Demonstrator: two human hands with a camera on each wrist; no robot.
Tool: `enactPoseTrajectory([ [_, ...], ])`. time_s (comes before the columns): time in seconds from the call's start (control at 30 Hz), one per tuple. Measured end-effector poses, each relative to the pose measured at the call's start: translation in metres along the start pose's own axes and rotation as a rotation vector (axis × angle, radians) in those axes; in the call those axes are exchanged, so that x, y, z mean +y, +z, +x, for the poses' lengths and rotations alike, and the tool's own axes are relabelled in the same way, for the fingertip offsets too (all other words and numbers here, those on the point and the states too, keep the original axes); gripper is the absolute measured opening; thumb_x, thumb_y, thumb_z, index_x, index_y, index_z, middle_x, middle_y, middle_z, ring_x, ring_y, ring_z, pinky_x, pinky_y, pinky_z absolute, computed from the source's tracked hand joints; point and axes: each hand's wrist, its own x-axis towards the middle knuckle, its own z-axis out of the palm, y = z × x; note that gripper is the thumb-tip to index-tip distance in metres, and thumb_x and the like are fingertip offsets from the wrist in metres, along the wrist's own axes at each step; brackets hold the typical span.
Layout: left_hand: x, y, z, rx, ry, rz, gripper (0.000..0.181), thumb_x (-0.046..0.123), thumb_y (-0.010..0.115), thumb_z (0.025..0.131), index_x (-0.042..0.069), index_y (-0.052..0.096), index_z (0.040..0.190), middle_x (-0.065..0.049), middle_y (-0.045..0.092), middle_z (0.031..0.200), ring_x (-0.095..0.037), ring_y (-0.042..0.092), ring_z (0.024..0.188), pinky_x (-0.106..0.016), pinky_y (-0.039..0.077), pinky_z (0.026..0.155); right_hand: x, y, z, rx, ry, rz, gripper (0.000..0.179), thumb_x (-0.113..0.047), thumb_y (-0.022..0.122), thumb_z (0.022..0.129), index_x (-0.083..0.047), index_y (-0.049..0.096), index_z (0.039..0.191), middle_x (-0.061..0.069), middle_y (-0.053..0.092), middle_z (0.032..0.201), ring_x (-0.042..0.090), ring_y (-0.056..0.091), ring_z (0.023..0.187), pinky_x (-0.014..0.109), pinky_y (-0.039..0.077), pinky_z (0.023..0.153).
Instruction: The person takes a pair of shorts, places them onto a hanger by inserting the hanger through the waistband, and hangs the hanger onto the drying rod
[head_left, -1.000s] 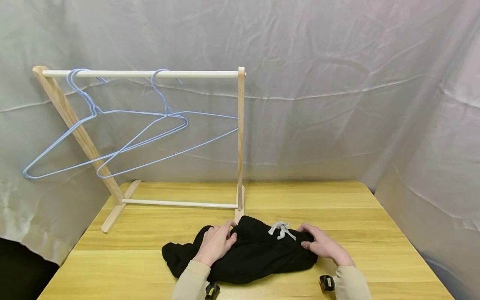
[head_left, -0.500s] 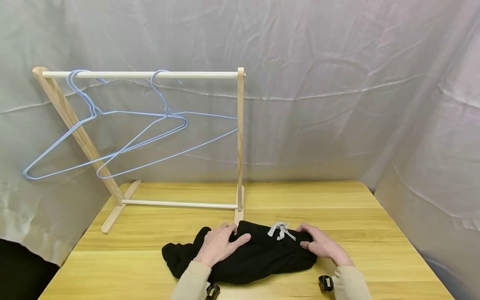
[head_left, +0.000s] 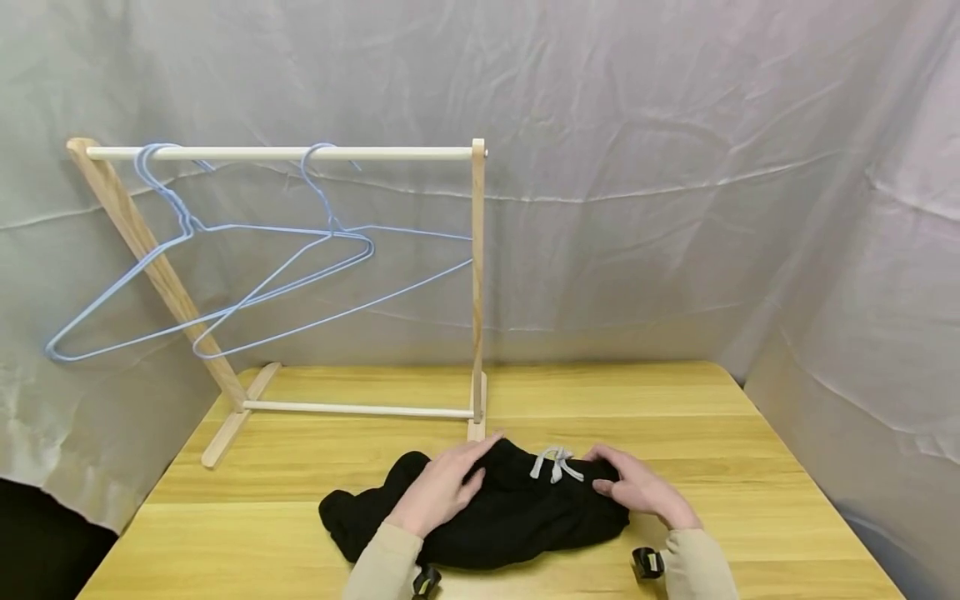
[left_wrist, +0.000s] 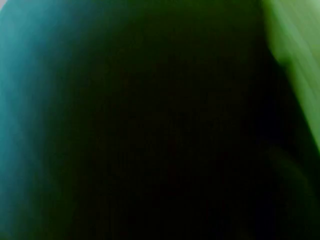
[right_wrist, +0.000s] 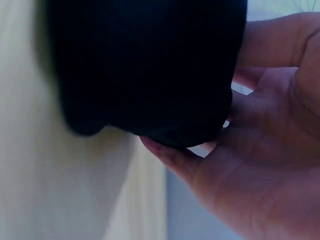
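Bunched-up black drawstring pants lie on the table, a pale grey cord tied in a bow at their upper right edge. My left hand rests on the middle of the cloth, fingers stretched toward the top fold and thumb spread below. At the right end, my right hand holds the edge of the pants, thumb on the near side. The right wrist view shows thumb and fingers around the dark fabric. Dark, blurred cloth fills most of the left wrist view, hiding the left fingers there.
Behind the pants on the left stands a wooden rack with a white top rail. Several blue wire hangers hang from it. The wooden table reaches back to a grey curtain.
My left fingers have shifted up and right along the top fold, now stretched out rather than bent. That fold dipped, then rose again. My right hand has barely moved, keeping its hold.
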Motion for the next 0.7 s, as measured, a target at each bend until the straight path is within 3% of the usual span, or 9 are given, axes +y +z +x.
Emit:
enactPoseTrajectory([
  [0.1,0.009,-0.003,0.001,-0.064,0.025,-0.044,0.058,0.016,0.064,0.098,0.022,0.043,0.152,-0.004,0.063,0.14,-0.021,0.069,0.114,-0.038,0.057,0.091,-0.005,0.001,0.002,0.027,-0.018,-0.017,0.019,-0.005,0.068,0.086,-0.008,0.062,0.105,0.007,0.067,0.104,0.025,0.063,0.101,0.041,0.05,0.089],
  [0.2,0.014,-0.006,0.001,-0.082,0.009,-0.029,0.046,0.025,0.068,0.097,0.022,0.054,0.14,0.001,0.065,0.135,-0.021,0.069,0.113,-0.039,0.057,0.09,-0.009,0.002,0.002,0.097,-0.066,-0.051,0.018,-0.005,0.069,0.085,-0.008,0.063,0.102,0.006,0.066,0.104,0.026,0.061,0.101,0.041,0.049,0.09],
  [0.33,0.013,-0.008,0.0,-0.068,-0.007,-0.001,0.027,0.026,0.072,0.093,0.018,0.064,0.118,0.002,0.072,0.116,-0.016,0.07,0.094,-0.032,0.056,0.08,-0.01,0.004,0.001,0.188,-0.134,-0.062,0.019,0.0,0.07,0.082,-0.01,0.063,0.096,0.006,0.064,0.108,0.028,0.057,0.104,0.041,0.047,0.093],
  [0.43,0.012,-0.008,0.0,-0.053,-0.01,-0.019,0.02,0.022,0.074,0.091,0.016,0.065,0.109,0.002,0.074,0.104,-0.008,0.062,0.076,-0.024,0.051,0.069,-0.01,0.002,0.001,0.174,-0.131,-0.025,0.018,-0.001,0.068,0.082,-0.012,0.063,0.095,0.003,0.065,0.105,0.02,0.057,0.101,0.037,0.047,0.091],
  [0.5,0.012,-0.01,0.0,-0.005,-0.01,-0.032,0.016,0.017,0.074,0.09,0.016,0.064,0.104,0.002,0.073,0.094,-0.004,0.051,0.065,-0.02,0.045,0.062,-0.01,-0.001,0.001,0.138,-0.116,0.002,0.018,-0.003,0.066,0.082,-0.012,0.063,0.096,0.0,0.066,0.1,0.013,0.058,0.098,0.035,0.048,0.088],
  [0.57,0.012,-0.013,0.0,0.083,-0.028,-0.037,0.016,0.014,0.073,0.089,0.017,0.063,0.101,0.004,0.069,0.084,-0.002,0.043,0.06,-0.018,0.038,0.057,-0.01,-0.005,0.0,0.104,-0.102,0.001,0.016,-0.007,0.066,0.082,-0.014,0.064,0.096,-0.002,0.066,0.098,0.011,0.058,0.097,0.034,0.049,0.086],
  [0.63,0.014,-0.021,0.0,0.207,-0.056,-0.047,0.017,0.012,0.072,0.089,0.017,0.061,0.101,0.006,0.064,0.076,-0.002,0.038,0.056,-0.017,0.035,0.053,-0.01,-0.011,-0.002,0.075,-0.104,-0.02,0.013,-0.012,0.068,0.084,-0.014,0.065,0.097,-0.002,0.065,0.101,0.013,0.06,0.097,0.034,0.05,0.086],
  [0.7,0.017,-0.032,0.002,0.349,-0.077,-0.067,0.017,0.011,0.072,0.089,0.016,0.061,0.1,0.005,0.062,0.074,-0.003,0.042,0.057,-0.017,0.038,0.054,-0.012,-0.016,-0.004,0.041,-0.118,-0.051,0.015,-0.019,0.072,0.087,-0.013,0.067,0.099,0.002,0.064,0.105,0.019,0.061,0.1,0.037,0.051,0.087],
])
